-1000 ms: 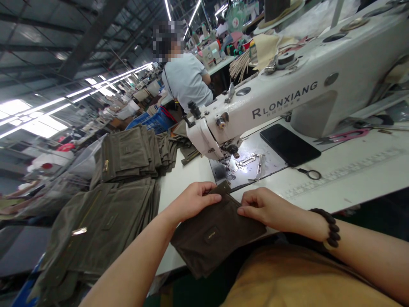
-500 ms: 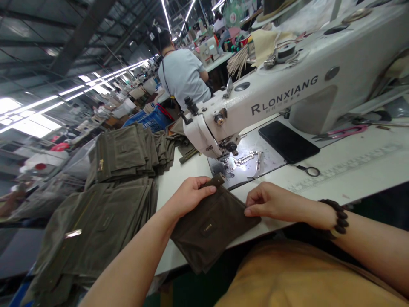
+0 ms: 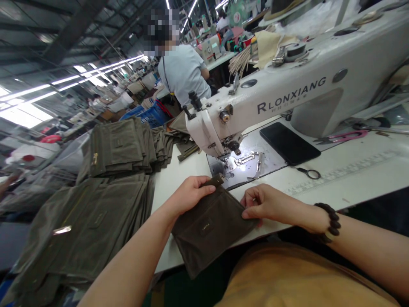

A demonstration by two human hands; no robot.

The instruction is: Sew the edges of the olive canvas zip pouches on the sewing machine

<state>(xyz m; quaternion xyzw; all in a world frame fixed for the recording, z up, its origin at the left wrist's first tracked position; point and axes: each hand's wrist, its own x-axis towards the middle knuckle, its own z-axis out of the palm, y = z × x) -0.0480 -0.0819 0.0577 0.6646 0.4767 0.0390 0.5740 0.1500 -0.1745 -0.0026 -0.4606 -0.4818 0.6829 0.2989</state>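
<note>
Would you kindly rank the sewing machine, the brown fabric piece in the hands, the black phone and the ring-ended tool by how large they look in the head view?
1. Sewing machine, partly cut off by the frame
2. Brown fabric piece, partly covered
3. Black phone
4. Ring-ended tool

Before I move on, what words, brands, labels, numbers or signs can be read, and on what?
"RLONXIANG": on the sewing machine.
Characters beneath it: too small to read.
Label on the brown pouch: too blurred to read.
Patches on the stacked pouches: unreadable.
Ruler scale on the table: any figures too blurred.
</note>
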